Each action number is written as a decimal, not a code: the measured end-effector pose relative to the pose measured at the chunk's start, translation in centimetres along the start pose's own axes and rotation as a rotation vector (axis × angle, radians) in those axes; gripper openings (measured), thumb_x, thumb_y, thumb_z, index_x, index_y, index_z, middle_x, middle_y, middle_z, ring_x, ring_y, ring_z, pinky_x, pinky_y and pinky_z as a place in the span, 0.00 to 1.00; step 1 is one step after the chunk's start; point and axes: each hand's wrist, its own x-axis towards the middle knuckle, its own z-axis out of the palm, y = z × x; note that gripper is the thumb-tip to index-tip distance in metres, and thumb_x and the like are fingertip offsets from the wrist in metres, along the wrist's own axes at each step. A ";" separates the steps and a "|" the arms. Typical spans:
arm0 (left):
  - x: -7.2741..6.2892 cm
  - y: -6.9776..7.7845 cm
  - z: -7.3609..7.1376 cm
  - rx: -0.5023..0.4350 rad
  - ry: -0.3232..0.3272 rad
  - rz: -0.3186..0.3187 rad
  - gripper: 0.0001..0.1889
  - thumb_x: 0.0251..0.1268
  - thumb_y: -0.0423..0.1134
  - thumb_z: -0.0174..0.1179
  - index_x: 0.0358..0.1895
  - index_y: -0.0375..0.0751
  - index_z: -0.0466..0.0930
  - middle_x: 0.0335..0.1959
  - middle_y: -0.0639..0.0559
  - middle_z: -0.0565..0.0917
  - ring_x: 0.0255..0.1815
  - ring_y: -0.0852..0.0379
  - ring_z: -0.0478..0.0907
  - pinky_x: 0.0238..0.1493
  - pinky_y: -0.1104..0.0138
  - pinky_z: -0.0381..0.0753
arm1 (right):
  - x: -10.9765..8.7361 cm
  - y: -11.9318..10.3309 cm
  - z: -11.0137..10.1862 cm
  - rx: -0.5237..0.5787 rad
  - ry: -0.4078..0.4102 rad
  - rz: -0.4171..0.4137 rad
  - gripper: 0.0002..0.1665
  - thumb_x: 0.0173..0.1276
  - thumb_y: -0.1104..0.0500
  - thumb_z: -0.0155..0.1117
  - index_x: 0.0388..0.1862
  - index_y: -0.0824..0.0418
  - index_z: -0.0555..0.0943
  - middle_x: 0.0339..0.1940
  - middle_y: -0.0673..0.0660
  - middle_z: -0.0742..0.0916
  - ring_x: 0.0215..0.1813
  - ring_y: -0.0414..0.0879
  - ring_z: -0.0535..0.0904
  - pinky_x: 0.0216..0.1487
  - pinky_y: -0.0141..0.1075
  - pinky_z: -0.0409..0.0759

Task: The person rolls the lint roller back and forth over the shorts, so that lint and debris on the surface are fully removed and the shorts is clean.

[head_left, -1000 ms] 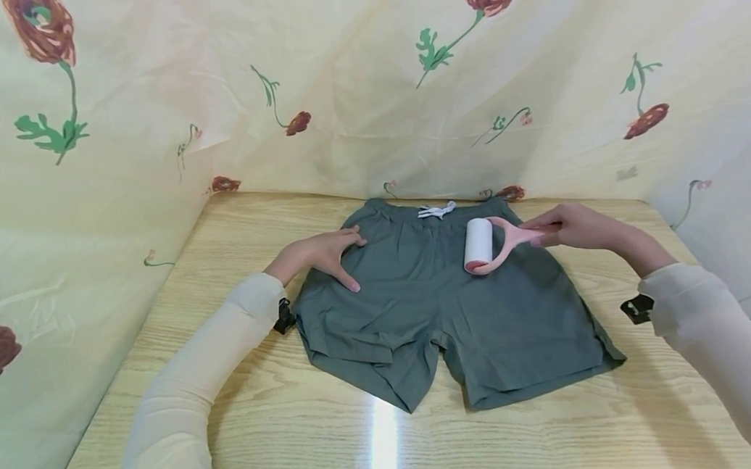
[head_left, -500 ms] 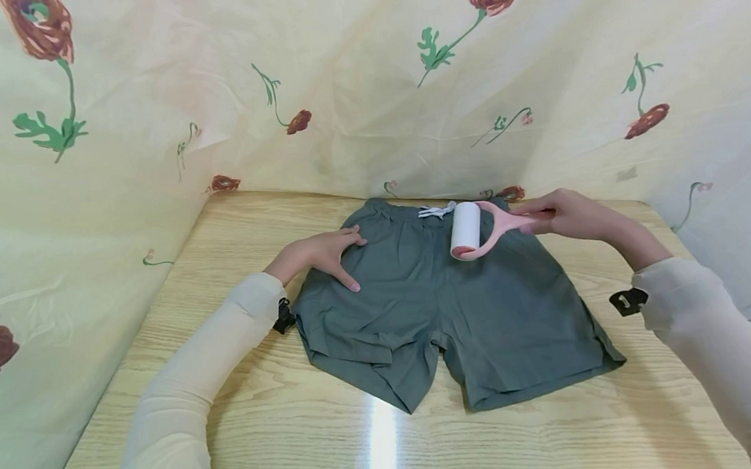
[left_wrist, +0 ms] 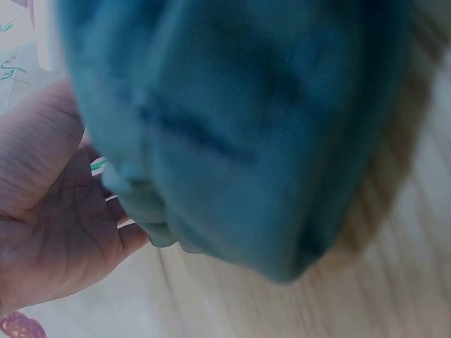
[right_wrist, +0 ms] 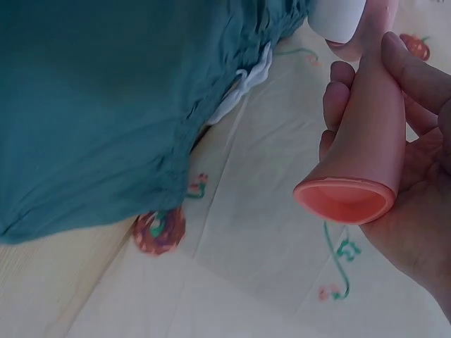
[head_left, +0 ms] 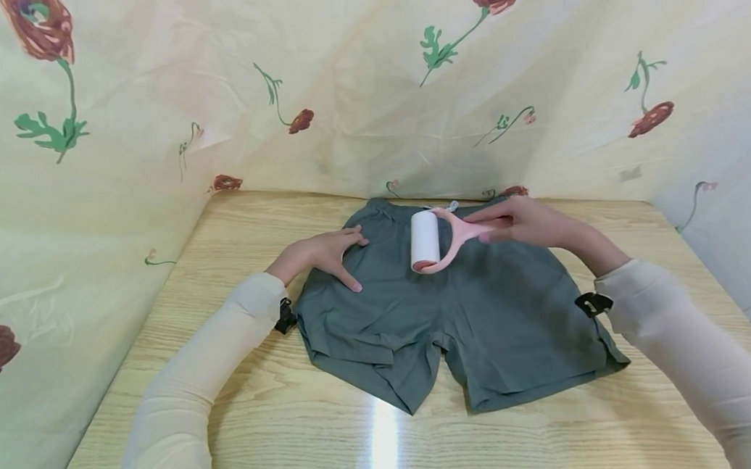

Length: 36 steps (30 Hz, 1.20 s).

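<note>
Shorts of grey-green cloth (head_left: 513,326) lie on a pale wood-grain table (head_left: 278,437), left hand (head_left: 326,254) splayed wide on their left side, right hand (head_left: 531,221) gripping a pink-handled, white-cylinder lint roller (head_left: 424,238) at their upper middle; rolling seems underway, the next stroke likely needing even pressure.

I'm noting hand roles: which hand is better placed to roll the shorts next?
Likely the right: the right hand holds the roller by its pink handle, over the shorts. The left hand rests on them without a tool, perhaps better for steadying.
</note>
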 end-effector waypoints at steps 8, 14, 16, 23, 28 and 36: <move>0.0 0.2 0.0 0.016 0.013 -0.013 0.54 0.58 0.55 0.75 0.81 0.40 0.55 0.85 0.39 0.39 0.86 0.41 0.41 0.83 0.48 0.53 | 1.7 -1.8 1.8 0.019 -0.039 -0.106 0.27 0.72 0.57 0.69 0.69 0.59 0.80 0.31 0.55 0.86 0.22 0.39 0.64 0.30 0.33 0.68; 0.0 0.2 -0.1 0.030 0.017 -0.009 0.54 0.57 0.56 0.75 0.81 0.40 0.55 0.85 0.38 0.40 0.86 0.40 0.41 0.83 0.48 0.54 | 2.6 -2.6 3.0 0.006 -0.068 -0.128 0.26 0.72 0.58 0.68 0.68 0.56 0.80 0.40 0.54 0.89 0.28 0.41 0.68 0.35 0.34 0.70; 0.0 0.1 -0.1 0.034 0.017 -0.012 0.54 0.57 0.56 0.75 0.81 0.40 0.55 0.85 0.38 0.40 0.86 0.40 0.42 0.82 0.48 0.54 | 2.8 -2.8 3.3 0.001 -0.077 -0.132 0.26 0.72 0.58 0.68 0.68 0.56 0.81 0.41 0.52 0.89 0.30 0.42 0.70 0.36 0.35 0.70; 0.1 0.2 -0.1 0.028 0.019 -0.015 0.54 0.56 0.55 0.76 0.81 0.39 0.55 0.85 0.39 0.40 0.86 0.40 0.42 0.82 0.48 0.54 | 3.5 -3.3 4.3 -0.014 -0.094 -0.125 0.26 0.71 0.61 0.69 0.67 0.56 0.81 0.47 0.55 0.90 0.32 0.45 0.73 0.35 0.36 0.71; 0.2 0.2 0.0 0.037 0.022 -0.013 0.54 0.57 0.56 0.75 0.81 0.39 0.55 0.85 0.39 0.41 0.86 0.40 0.42 0.82 0.47 0.55 | 3.7 -3.0 4.8 -0.045 -0.095 -0.127 0.26 0.71 0.61 0.69 0.67 0.57 0.82 0.48 0.57 0.90 0.31 0.44 0.71 0.32 0.37 0.67; 0.2 0.2 0.0 0.031 0.023 -0.014 0.54 0.57 0.56 0.75 0.81 0.40 0.55 0.85 0.39 0.40 0.86 0.40 0.42 0.82 0.47 0.55 | 3.4 -2.6 5.0 -0.095 -0.107 -0.172 0.26 0.73 0.60 0.67 0.68 0.59 0.80 0.24 0.50 0.78 0.24 0.41 0.66 0.29 0.34 0.66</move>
